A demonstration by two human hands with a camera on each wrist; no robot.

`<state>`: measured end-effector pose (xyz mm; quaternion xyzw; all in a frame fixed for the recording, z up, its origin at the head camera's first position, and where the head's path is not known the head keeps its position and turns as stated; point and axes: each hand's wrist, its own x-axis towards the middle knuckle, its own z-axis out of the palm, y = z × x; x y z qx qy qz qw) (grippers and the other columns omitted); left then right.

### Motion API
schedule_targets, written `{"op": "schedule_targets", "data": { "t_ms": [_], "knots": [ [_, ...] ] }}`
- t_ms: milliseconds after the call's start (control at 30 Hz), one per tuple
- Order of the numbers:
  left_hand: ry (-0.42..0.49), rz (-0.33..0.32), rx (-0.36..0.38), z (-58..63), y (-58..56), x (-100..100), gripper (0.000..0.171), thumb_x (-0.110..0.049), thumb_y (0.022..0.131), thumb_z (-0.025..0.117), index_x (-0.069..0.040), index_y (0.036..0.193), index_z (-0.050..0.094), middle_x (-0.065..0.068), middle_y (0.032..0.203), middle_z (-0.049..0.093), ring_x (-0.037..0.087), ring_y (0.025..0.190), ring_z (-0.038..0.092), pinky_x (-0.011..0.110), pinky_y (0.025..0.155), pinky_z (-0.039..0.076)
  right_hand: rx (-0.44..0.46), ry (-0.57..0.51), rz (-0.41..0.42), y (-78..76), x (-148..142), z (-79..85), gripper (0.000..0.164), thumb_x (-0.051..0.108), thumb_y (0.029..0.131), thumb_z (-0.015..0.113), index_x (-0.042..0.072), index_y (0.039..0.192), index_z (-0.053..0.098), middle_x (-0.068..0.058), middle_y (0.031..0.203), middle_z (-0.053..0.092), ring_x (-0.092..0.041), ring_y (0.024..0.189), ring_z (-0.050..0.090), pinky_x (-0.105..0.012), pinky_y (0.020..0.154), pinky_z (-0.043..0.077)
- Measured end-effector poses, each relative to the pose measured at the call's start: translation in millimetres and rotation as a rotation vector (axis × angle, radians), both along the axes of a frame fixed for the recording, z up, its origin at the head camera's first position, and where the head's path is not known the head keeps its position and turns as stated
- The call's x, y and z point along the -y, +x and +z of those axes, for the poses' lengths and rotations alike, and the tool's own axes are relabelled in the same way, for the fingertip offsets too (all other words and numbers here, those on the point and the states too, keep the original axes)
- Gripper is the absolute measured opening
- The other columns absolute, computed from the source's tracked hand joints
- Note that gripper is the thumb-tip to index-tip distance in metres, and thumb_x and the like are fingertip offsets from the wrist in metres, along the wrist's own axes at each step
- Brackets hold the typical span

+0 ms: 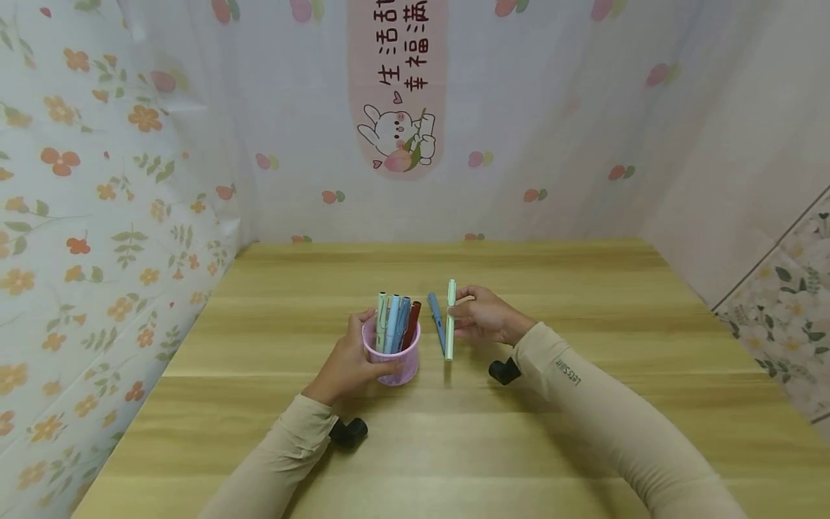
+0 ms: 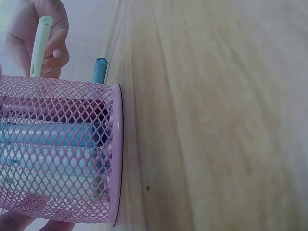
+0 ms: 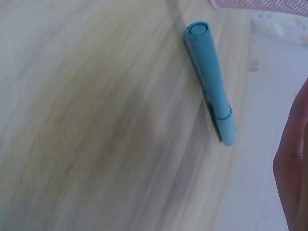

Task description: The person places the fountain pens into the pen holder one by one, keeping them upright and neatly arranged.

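My left hand (image 1: 350, 366) is wrapped round a pink mesh pen holder (image 1: 403, 373), thumb across its near side. Standing in the holder are several pens: a pale green pen (image 1: 381, 324), a light blue pen (image 1: 392, 328), a blue pen and a dark red pen (image 1: 411, 324). To the right of it, my right hand (image 1: 489, 317) pinches a light green pen (image 1: 449, 342), held nearly upright. Just behind that pen, a blue-grey pen (image 1: 435, 308) lies on the table; the right wrist view shows this pen (image 3: 211, 77) close up, untouched by the hand.
The wooden table (image 1: 259, 425) carries all of this. Black wrist-worn pieces (image 1: 350, 432) show beneath both sleeves. A patterned curtain (image 1: 292, 130) hangs along the table's back edge, and a floral cloth (image 1: 97, 252) runs down the left side.
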<state>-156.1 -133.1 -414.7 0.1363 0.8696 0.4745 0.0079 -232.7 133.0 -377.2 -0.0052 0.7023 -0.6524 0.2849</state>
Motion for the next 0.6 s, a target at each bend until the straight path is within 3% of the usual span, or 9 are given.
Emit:
{"op": "schedule_targets", "data": {
  "t_ms": [600],
  "knots": [
    [-0.019,-0.003,-0.026,1.7,-2.0,0.1,0.102,-0.022,0.068,0.09,-0.002,0.142,0.023,0.026,0.142,0.042,0.037,0.123,0.05,0.051,0.102,0.039,-0.001,-0.145,-0.07,10.0,10.6,9.3,0.029,0.002,0.097,0.052,0.003,0.121,0.035,-0.012,0.097,0.055,-0.018,0.077,0.062,-0.032,0.076,0.056]
  ]
}}
